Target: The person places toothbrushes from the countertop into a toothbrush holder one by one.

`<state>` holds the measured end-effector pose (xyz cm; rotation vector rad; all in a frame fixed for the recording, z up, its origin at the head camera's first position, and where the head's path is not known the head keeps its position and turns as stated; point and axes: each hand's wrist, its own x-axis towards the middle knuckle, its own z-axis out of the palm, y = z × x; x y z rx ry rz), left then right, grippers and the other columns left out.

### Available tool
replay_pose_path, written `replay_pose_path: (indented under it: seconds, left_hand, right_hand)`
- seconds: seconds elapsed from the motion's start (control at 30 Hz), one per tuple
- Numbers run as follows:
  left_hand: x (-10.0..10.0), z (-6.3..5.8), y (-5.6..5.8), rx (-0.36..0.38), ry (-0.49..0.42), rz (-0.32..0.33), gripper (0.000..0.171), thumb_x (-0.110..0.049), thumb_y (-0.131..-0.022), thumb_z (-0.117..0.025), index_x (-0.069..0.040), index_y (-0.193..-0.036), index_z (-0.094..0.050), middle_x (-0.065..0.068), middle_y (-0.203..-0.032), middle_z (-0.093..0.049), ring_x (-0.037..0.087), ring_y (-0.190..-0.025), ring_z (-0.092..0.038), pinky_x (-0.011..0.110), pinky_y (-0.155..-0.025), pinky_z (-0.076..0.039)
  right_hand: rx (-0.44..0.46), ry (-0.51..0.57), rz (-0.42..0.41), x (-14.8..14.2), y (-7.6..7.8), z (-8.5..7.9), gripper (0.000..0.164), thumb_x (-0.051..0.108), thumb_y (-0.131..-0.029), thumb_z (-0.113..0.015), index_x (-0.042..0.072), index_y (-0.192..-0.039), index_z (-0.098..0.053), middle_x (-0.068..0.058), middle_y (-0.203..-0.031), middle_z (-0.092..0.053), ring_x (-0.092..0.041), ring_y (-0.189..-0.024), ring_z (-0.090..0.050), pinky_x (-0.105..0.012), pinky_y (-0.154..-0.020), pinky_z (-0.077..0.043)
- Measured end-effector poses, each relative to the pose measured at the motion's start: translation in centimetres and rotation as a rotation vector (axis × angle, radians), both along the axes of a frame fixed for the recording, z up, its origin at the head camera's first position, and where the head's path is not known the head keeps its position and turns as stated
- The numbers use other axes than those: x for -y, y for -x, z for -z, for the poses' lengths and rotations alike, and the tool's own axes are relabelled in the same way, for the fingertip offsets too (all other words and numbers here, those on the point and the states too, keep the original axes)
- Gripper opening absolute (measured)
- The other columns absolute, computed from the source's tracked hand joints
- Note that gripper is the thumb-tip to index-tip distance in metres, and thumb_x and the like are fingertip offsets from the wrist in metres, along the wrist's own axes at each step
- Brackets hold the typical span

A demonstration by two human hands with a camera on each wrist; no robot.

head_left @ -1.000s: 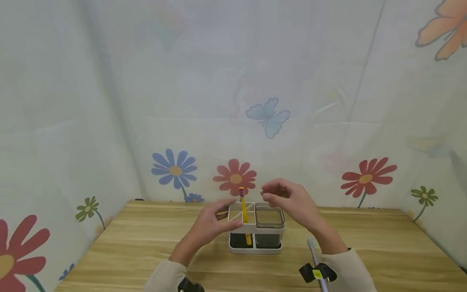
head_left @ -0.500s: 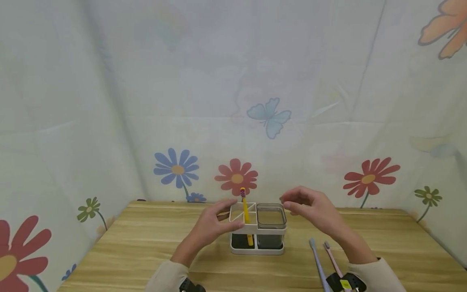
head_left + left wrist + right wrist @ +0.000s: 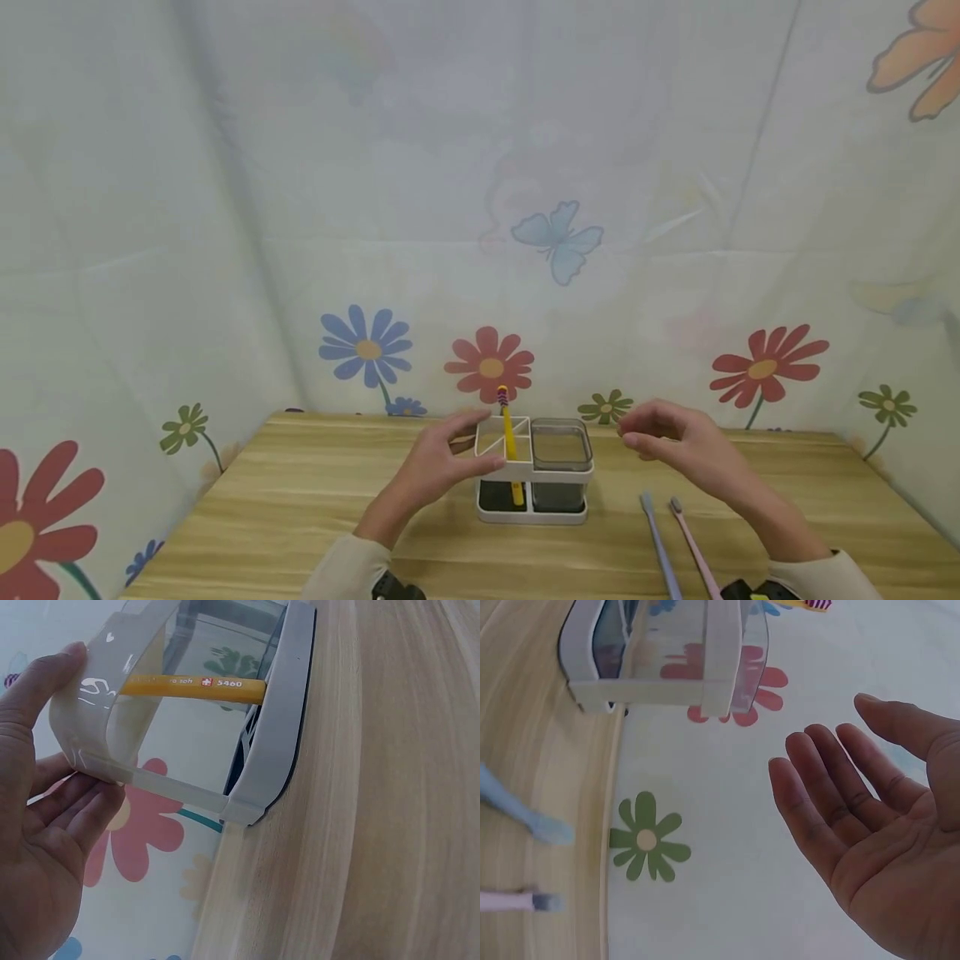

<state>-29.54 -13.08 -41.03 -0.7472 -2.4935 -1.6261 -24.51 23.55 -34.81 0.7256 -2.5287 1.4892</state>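
A white toothbrush holder (image 3: 531,517) stands upright on the table, a yellow toothbrush (image 3: 510,442) in one of its left compartments. In its right side sits a clear grey cup (image 3: 561,446). My left hand (image 3: 435,458) grips the left end of the holder's upper frame, thumb in front and fingers behind, as the left wrist view also shows. My right hand (image 3: 690,446) hovers to the right of the holder, apart from it. In the right wrist view its fingers (image 3: 810,802) are relaxed and hold nothing.
A blue toothbrush (image 3: 660,546) and a pink toothbrush (image 3: 695,550) lie on the wooden table (image 3: 262,517), right of the holder and below my right hand. Behind the table hangs a flowered curtain (image 3: 420,167).
My right hand has moved right, from above the cup to beyond the holder's right side. The pink toothbrush has come into view. My left hand stays on the holder.
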Motion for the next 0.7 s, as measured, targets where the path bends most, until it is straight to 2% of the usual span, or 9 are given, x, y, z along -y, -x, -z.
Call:
replay_pose_path:
  seconds: [0.4, 0.7]
  left_hand:
    - [-0.2, -0.1, -0.1, -0.014, 0.011, -0.011, 0.074, -0.04, -0.089, -0.088, -0.014, -0.152, -0.059, 0.011, -0.155, -0.055, 0.035, -0.136, -0.059, 0.044, -0.109, -0.052]
    - [0.0, -0.1, 0.0, -0.01, 0.012, -0.013, 0.073, -0.039, -0.089, -0.088, -0.015, -0.152, -0.059, 0.01, -0.155, -0.055, 0.033, -0.137, -0.059, 0.043, -0.109, -0.052]
  right_hand:
    - [0.056, -0.051, 0.035, -3.2, -1.0, 1.0, 0.025, 0.016, -0.105, -0.069, -0.001, -0.125, -0.069, -0.011, -0.116, -0.073, -0.012, -0.097, -0.071, -0.033, -0.08, -0.065]
    - [0.015, -0.093, -0.008, -4.9, -0.9, 2.0, 0.025, 0.009, -0.105, -0.068, -0.004, -0.126, -0.068, -0.012, -0.116, -0.073, -0.012, -0.096, -0.072, -0.03, -0.078, -0.064]
